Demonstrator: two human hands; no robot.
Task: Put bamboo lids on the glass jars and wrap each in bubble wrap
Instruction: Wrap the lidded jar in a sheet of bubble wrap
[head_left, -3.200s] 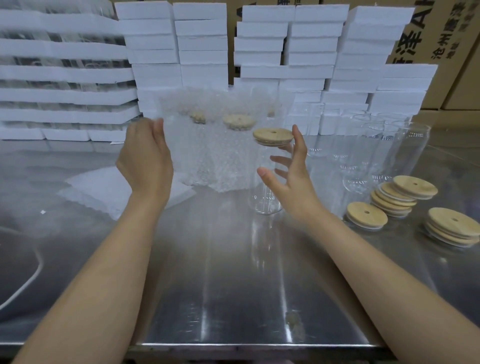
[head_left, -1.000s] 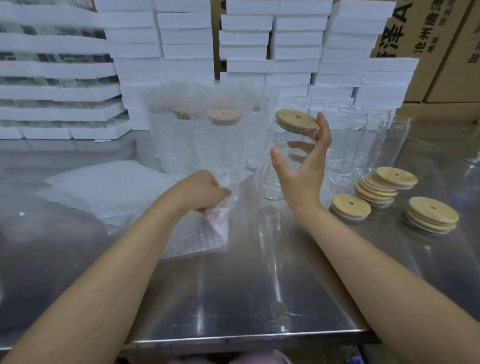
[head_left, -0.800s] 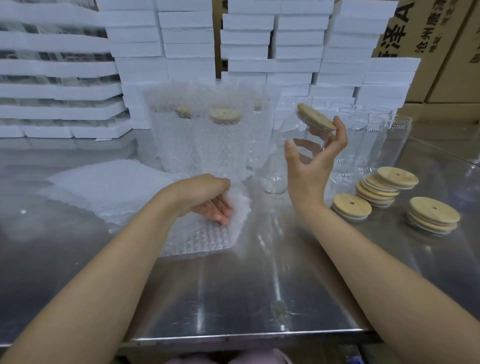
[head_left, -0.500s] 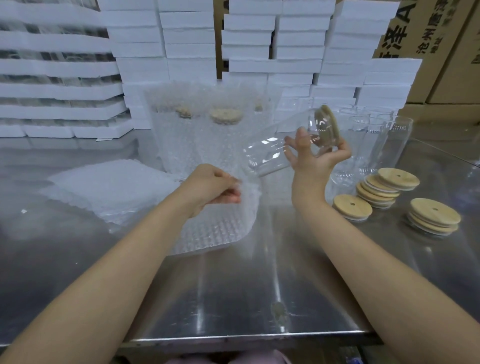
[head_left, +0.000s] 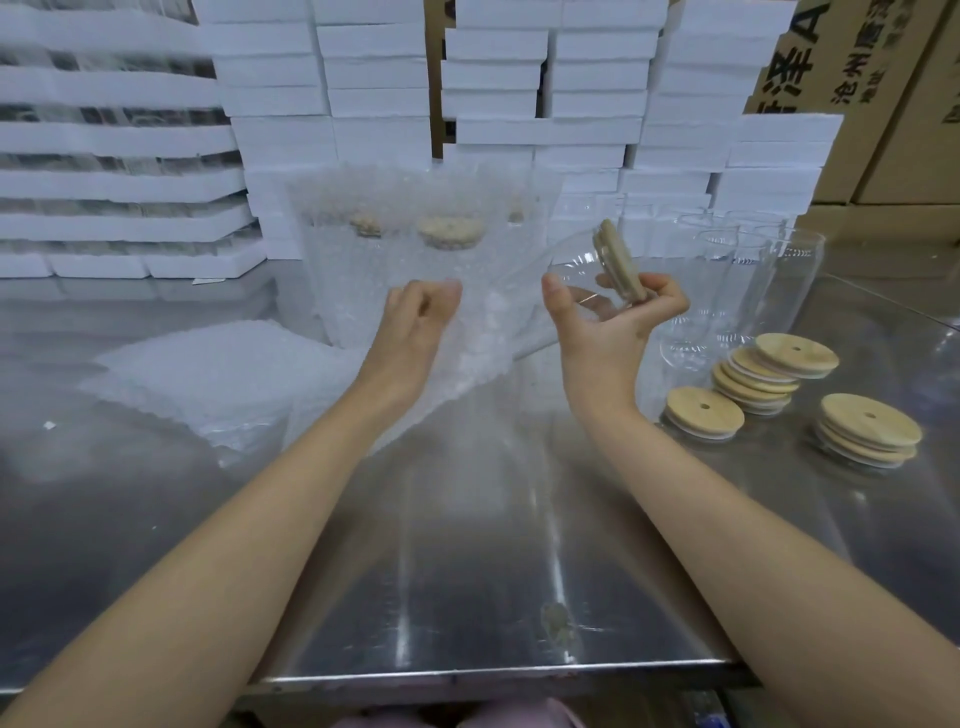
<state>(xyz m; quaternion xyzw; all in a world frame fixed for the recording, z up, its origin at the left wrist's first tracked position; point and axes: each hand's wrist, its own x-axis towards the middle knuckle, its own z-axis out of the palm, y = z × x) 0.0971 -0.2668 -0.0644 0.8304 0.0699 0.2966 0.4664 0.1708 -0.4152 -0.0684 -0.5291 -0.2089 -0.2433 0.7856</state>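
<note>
My right hand (head_left: 602, 327) grips a clear glass jar (head_left: 566, 265) near its top and holds it tipped on its side above the steel table, bamboo lid (head_left: 621, 267) fitted and facing right. The jar's base points left into a bubble wrap sheet (head_left: 467, 358). My left hand (head_left: 415, 322) pinches that sheet's upper edge and lifts it off the table. Behind stand several wrapped jars (head_left: 415, 260) with lids showing through the wrap.
Loose bamboo lids lie at right in stacks (head_left: 763, 374) (head_left: 867, 436), with one single lid (head_left: 704, 413). Bare glass jars (head_left: 748, 280) stand behind them. A pile of bubble wrap sheets (head_left: 208, 379) lies at left. White foam trays (head_left: 519, 104) and cardboard boxes (head_left: 883, 104) line the back.
My right hand lifted the lidded jar off the table and tipped it onto its side, base leftward. My left hand pulled a bubble wrap sheet forward and raised it to the jar.
</note>
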